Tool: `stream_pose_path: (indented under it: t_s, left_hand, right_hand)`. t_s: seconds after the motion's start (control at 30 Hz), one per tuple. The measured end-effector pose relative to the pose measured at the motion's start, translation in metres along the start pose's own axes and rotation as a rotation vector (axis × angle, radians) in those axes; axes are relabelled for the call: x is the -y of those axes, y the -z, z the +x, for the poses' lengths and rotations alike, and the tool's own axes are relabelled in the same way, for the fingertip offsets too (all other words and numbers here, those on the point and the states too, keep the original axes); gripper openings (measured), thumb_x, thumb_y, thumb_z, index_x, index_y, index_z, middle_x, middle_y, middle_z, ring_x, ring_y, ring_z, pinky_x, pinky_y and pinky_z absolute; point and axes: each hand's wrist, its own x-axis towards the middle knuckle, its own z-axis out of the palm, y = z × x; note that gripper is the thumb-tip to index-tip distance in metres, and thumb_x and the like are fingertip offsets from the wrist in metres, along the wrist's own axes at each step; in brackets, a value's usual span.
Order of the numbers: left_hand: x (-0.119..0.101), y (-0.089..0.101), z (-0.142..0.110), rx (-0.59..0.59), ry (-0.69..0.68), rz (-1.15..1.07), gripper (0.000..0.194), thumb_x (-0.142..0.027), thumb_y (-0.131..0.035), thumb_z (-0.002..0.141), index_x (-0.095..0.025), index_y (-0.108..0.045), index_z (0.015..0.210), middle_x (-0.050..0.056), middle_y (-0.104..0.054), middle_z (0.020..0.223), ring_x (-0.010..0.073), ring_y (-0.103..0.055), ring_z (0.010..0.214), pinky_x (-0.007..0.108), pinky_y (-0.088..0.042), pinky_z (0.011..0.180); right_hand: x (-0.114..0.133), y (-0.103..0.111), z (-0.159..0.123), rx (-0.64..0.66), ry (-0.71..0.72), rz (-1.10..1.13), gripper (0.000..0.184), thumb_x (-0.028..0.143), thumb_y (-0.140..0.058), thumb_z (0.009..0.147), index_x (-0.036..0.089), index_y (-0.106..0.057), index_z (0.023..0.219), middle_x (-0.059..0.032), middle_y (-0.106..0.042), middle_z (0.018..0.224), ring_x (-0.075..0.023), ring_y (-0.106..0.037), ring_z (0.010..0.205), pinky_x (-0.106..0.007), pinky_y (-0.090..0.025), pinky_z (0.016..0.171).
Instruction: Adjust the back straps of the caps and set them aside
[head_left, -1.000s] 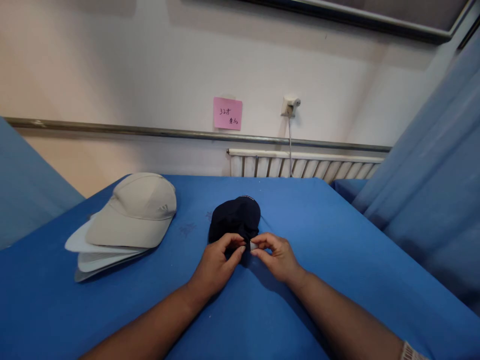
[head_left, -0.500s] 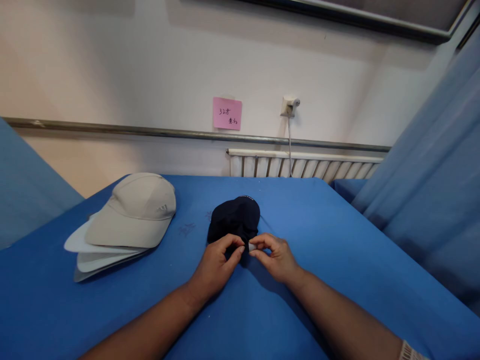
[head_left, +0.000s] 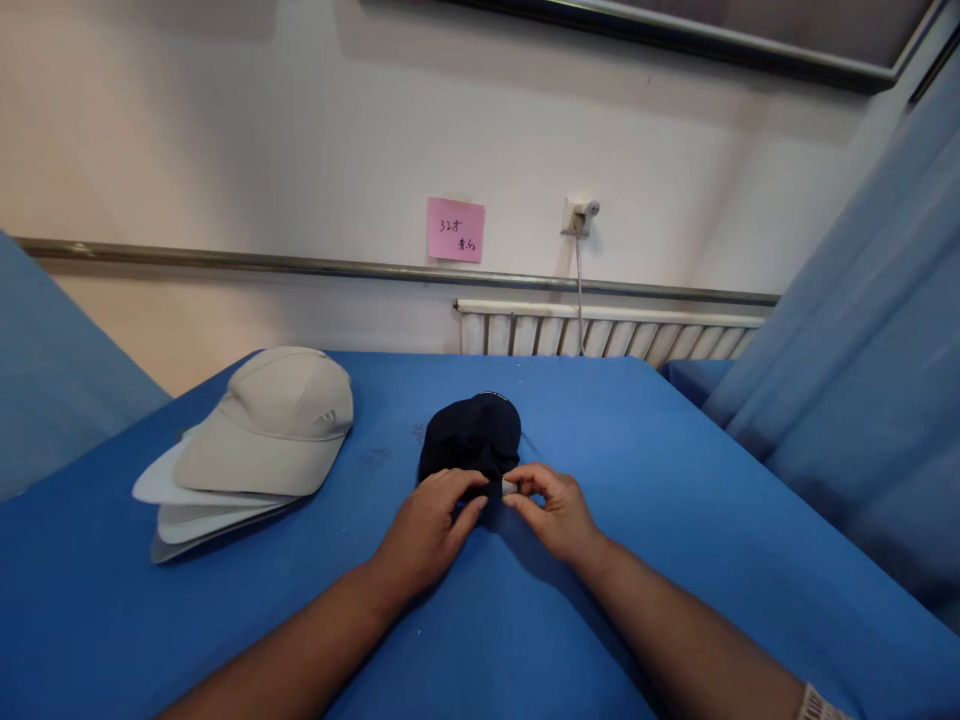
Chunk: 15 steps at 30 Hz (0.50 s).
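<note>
A dark navy cap lies on the blue table, its back facing me. My left hand pinches the cap's rear edge with thumb and fingers. My right hand pinches the same rear part, gripping a small pale piece of the strap between thumb and forefinger. The two hands nearly touch over the cap's near edge, and what lies under the fingers is hidden.
A stack of beige and grey caps sits on the table's left side. Behind the table are a white radiator, a wall socket with a cable and a pink note. Blue fabric hangs at the right.
Both hands have stayed pinched at the back of the navy cap; the fingers have shifted only slightly and the view has tipped a little.
</note>
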Motion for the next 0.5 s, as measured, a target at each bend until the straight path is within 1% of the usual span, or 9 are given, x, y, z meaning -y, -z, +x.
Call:
stream_pose_path:
  t_s: [0.1, 0.2, 0.5]
  left_hand:
    - [-0.0003, 0.0003, 0.0009, 0.005, -0.027, -0.037, 0.017, -0.025, -0.053, 0.092, -0.022, -0.062, 0.105, 0.003, -0.069, 0.099, 0.0179, -0.064, 0.092, 0.034, -0.051, 0.083]
    - [-0.0003, 0.0009, 0.0023, 0.011, -0.033, -0.060, 0.017, -0.024, -0.052, 0.092, -0.023, -0.063, 0.104, 0.002, -0.069, 0.098, 0.0173, -0.064, 0.091, 0.033, -0.051, 0.083]
    - [-0.0039, -0.0005, 0.0018, 0.027, -0.022, -0.051, 0.017, -0.025, -0.051, 0.092, -0.023, -0.065, 0.101, 0.002, -0.070, 0.096, 0.0177, -0.063, 0.090, 0.034, -0.050, 0.083]
  right_hand:
    - [0.0018, 0.0000, -0.0002, 0.013, 0.015, 0.001, 0.015, 0.019, -0.066, 0.079, 0.022, -0.069, 0.094, 0.0017, -0.063, 0.074, -0.0123, -0.058, 0.067, -0.025, -0.048, 0.067]
    - [0.0022, 0.0002, -0.0005, 0.016, 0.026, -0.009, 0.016, 0.020, -0.066, 0.079, 0.022, -0.068, 0.094, 0.0018, -0.063, 0.075, -0.0123, -0.058, 0.067, -0.025, -0.048, 0.067]
    - [0.0013, -0.0028, -0.0017, 0.056, 0.014, -0.034, 0.015, 0.019, -0.064, 0.080, 0.022, -0.068, 0.094, 0.0013, -0.065, 0.078, -0.0120, -0.058, 0.069, -0.024, -0.048, 0.067]
